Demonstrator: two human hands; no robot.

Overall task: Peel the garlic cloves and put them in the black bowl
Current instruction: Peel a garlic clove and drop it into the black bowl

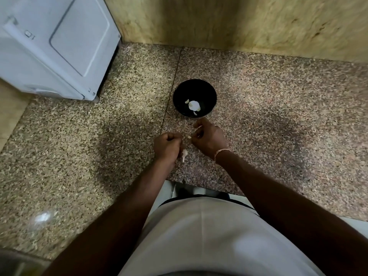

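2 hands work just above the speckled counter (pixel 79 148): the left hand (pixel 168 145) is curled around a pale garlic clove (pixel 184 154) with a papery tail poking out below, and the right hand (pixel 209 136) pinches a small whitish scrap (pixel 189 137), probably skin. The clove looks small and slick, so it could slip from the fist and drop onto the counter. Just beyond, the black bowl (pixel 179 92) holds a few white garlic pieces (pixel 194 105).

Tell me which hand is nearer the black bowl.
Right. The right hand sits just below the black bowl, near its front rim. The left hand, gripping a garlic clove, is farther back and to the left.
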